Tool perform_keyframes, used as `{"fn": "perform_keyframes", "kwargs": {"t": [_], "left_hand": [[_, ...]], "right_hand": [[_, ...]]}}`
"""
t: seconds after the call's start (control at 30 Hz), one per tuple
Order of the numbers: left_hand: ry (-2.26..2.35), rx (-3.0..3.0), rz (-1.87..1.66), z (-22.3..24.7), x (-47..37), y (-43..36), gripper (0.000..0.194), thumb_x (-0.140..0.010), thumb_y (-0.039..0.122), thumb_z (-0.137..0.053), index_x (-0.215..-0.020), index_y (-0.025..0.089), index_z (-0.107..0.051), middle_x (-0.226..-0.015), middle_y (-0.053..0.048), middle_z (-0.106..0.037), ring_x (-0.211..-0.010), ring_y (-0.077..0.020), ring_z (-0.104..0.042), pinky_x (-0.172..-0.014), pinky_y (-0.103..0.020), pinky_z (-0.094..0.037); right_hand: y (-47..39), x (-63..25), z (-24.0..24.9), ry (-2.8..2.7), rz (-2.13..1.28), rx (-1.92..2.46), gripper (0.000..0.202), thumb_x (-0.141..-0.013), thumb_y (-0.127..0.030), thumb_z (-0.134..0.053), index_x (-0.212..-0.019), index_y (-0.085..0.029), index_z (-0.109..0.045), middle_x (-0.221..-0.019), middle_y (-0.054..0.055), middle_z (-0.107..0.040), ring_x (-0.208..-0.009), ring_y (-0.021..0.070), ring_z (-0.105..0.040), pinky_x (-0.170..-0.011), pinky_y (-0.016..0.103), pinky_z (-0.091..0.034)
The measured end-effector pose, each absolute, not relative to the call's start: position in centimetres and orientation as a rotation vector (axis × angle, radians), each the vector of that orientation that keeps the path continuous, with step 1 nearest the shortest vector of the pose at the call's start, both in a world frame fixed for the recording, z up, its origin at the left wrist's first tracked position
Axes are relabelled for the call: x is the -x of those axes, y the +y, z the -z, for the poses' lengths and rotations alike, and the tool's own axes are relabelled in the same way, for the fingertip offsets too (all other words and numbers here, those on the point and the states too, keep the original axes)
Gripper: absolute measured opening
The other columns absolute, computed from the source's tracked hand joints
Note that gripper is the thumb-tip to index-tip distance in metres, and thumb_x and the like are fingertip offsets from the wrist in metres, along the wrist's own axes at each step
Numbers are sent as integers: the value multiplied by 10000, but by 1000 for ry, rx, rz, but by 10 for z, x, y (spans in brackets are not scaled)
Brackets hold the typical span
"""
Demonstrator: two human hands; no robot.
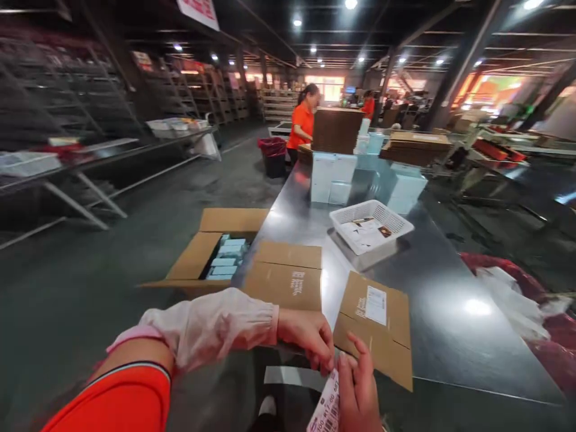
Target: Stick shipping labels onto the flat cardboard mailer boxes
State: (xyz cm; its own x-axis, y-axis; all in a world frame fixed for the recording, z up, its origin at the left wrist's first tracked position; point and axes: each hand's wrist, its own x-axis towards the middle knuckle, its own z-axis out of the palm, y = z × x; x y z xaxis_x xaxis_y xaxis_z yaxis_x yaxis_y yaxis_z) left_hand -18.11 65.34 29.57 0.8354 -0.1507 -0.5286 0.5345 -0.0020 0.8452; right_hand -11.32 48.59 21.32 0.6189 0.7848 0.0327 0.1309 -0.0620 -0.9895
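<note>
My left hand (310,337), in a pale sleeve cover, reaches in from the left with its fingers pinched at the top corner of a printed label (327,403). Beside it, my right hand (360,384) grips the same label between thumb and fingers, with the index finger raised. The label hangs below the fingertips and shows barcodes and numbers. Just beyond my hands, a flat brown carton (382,348) bearing a white shipping label (376,305) lies at the metal table's near edge. Another flat carton (283,276) is to its left.
An open box (189,258) of pale blue packs stands left of the metal table (432,288). A white basket (391,217) holds papers. White boxes (330,174) and stacked cardboard (335,131) are farther back, near a person in orange (302,123). Red bags (517,282) are at right.
</note>
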Motion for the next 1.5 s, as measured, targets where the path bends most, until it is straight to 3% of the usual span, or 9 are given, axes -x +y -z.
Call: {"fn": "perform_keyframes", "kwargs": {"t": [0.53,0.63,0.8,0.9,1.03,1.17,1.3,1.37,1.5], "left_hand": [[469,-1275,177,-284,310,672,78,-566,226,-660,-606,163,-681,-571,28,-658,-533,-87,-570,-592,-208,-430],[478,-1189,111,-280,312,670,90,-563,225,-686,-610,149,-685,-569,17,-665,-522,-83,-577,-581,-201,-438],[441,-898,30,-261,308,670,151,-498,179,-678,-637,121,-677,-556,-4,-670,-493,-105,-588,-559,-226,-476],[428,-773,15,-250,303,670,155,-502,180,-635,-636,104,-641,-541,-17,-652,-473,-102,-585,-525,-212,-476],[421,-807,-128,-247,303,661,195,-580,252,-677,-695,119,-594,-560,-8,-620,-446,-99,-559,-437,-190,-404],[353,-1200,-369,-253,310,649,448,-628,322,-766,-1033,178,-638,-815,-17,-660,-656,-116,-595,-606,-228,-444],[345,-1565,-519,-247,318,642,281,-731,426,-688,-795,155,-730,-761,-61,-660,-755,-159,-581,-727,-259,-432],[391,-1494,-579,-234,320,639,311,-725,463,-683,-727,153,-702,-801,-71,-670,-812,-181,-592,-764,-272,-436],[560,-994,-493,-191,323,632,386,-670,444,-693,-932,167,-633,-868,-38,-668,-759,-160,-596,-685,-266,-450]], "right_hand": [[543,179,-250,-1403,-802,1367,322,-947,-339,-385,-1233,-211,-313,-789,33,-718,-719,159,-682,-652,249,-552],[548,174,-256,-1515,-580,1359,280,-936,-262,-415,-1216,-242,-401,-783,9,-691,-679,135,-664,-634,225,-550],[553,153,-276,-1952,-113,1121,356,-886,-117,-436,-1180,-266,-571,-1078,85,-614,-1023,185,-598,-822,295,-537],[550,140,-280,-2016,-32,1056,344,-851,-75,-502,-1137,-245,-588,-1096,86,-612,-1069,187,-577,-880,303,-519],[544,134,-274,-1886,-146,1125,115,-815,-136,-611,-889,-222,-586,-941,52,-633,-887,150,-637,-759,230,-544],[541,141,-267,-1754,-176,1266,104,-821,-196,-613,-730,-215,-567,-816,32,-600,-774,140,-634,-676,219,-535],[537,150,-254,-1659,-319,1384,113,-800,-271,-636,-705,-214,-618,-896,60,-581,-772,152,-640,-578,211,-535],[538,150,-247,-1621,-369,1425,156,-787,-315,-646,-671,-213,-624,-895,62,-577,-775,161,-632,-604,238,-539],[579,134,-227,-1482,-321,1604,275,-725,-451,-667,-610,-207,-613,-903,74,-585,-913,226,-597,-803,366,-506]]}}
